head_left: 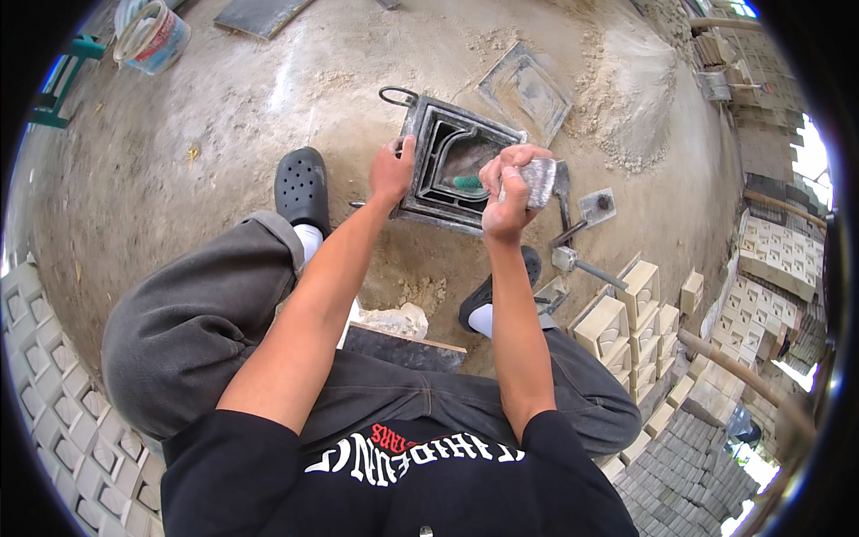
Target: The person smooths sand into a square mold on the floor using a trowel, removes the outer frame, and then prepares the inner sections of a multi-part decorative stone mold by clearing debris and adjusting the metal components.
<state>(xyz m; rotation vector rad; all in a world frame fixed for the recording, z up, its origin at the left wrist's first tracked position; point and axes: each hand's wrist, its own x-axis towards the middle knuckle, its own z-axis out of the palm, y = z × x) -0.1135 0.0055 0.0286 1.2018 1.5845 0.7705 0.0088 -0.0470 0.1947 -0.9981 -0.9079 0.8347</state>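
A square dark metal mould (465, 210) with a curved raised pattern inside lies on the ground between my feet. My left hand (392, 172) grips its left edge, thumb and fingers at the rim. Above the mould's right side, my right hand (507, 192) is closed around a brush whose pale grey bristles (540, 182) stick out to the right. A green end (467, 182), apparently the brush's handle, shows to the left of that fist. The middle of the brush is hidden by my fingers. A looped metal handle (397, 95) stands out from the mould's far left corner.
A flat square plate (526, 94) lies beyond the mould, near a heap of pale powder (631, 107). A hammer-like tool (562, 201) and a mallet (565, 259) lie to the right. Cast blocks (601, 327) are stacked by my right knee. A bucket (152, 40) stands far left.
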